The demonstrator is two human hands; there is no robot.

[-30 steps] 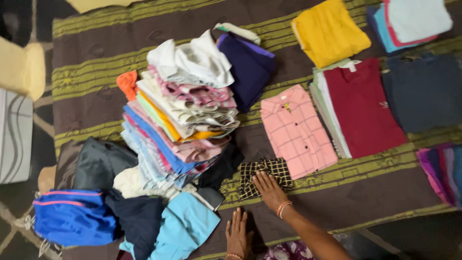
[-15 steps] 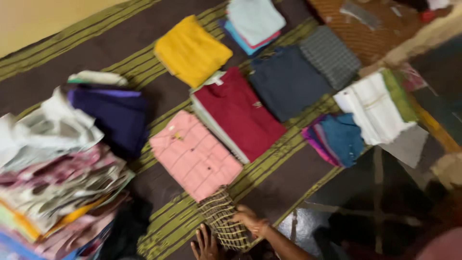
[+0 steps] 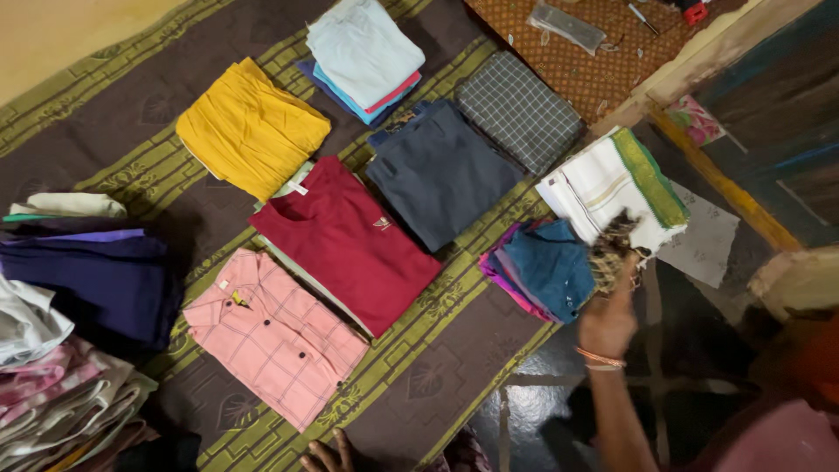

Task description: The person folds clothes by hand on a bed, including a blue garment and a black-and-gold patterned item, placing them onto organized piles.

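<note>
Our right hand lifts a small checked cloth over the folded piles.

Nearest us, at six o'clock, our left hand (image 3: 322,456) rests on the brown and green striped mat (image 3: 419,385), only the fingertips in view, spread flat and holding nothing. At four o'clock our right hand (image 3: 607,319) is raised, fingers closed round the black and cream checked cloth (image 3: 612,249), which looks bunched up, though blur hides its folds. The cloth hangs just over the blue and pink pile (image 3: 546,267), beside the white cloth with a green border (image 3: 612,188). Towards eight o'clock lies the pink checked shirt (image 3: 271,336), then the maroon shirt (image 3: 345,240) at centre. Further off, at twelve o'clock, sit the dark blue garment (image 3: 441,170), the yellow one (image 3: 249,127) and the pale blue stack (image 3: 363,48).
</note>
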